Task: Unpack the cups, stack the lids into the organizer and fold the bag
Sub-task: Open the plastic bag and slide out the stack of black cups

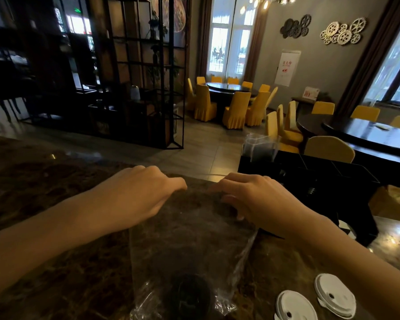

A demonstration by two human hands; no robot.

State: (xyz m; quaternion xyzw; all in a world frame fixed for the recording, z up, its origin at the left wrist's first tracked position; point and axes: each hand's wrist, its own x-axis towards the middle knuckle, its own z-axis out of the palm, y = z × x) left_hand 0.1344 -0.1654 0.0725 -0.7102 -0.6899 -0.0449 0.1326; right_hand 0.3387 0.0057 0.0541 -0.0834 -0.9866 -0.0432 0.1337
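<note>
Nearest the viewer, two white lids (293, 307) and (335, 294) lie flat and just apart on the dark marbled bench (44, 227) at lower right, outside the organizer and so, by judgement, not yet stacked. Beside them, at lower centre, a dark round object (189, 296) (too dim to identify; possibly a lid or cup base) shows through the crumpled near end of a clear plastic bag (189, 239). The bag lies flattened along the bench, running away from the viewer between the forearms. At its far end, the left hand (143, 192) and right hand (256, 199) rest palm down, near each other, close to the bench's far edge. The fingers of the left hand are curled downward onto the film; those of the right hand are bent, their tips pressing the film against the bench. Whether either hand pinches the bag's edge or only presses it cannot be told. This symmetrical placement probably serves to hold the slippery film flat and square for a fold, the step apparently in hand. Beyond the right hand stands the black organizer (310, 172), its compartments open upward, with a clear stack (260, 146) (apparently cups) upright at its far left corner. Farther off are yellow-covered chairs (236, 109) around dark round tables.
</note>
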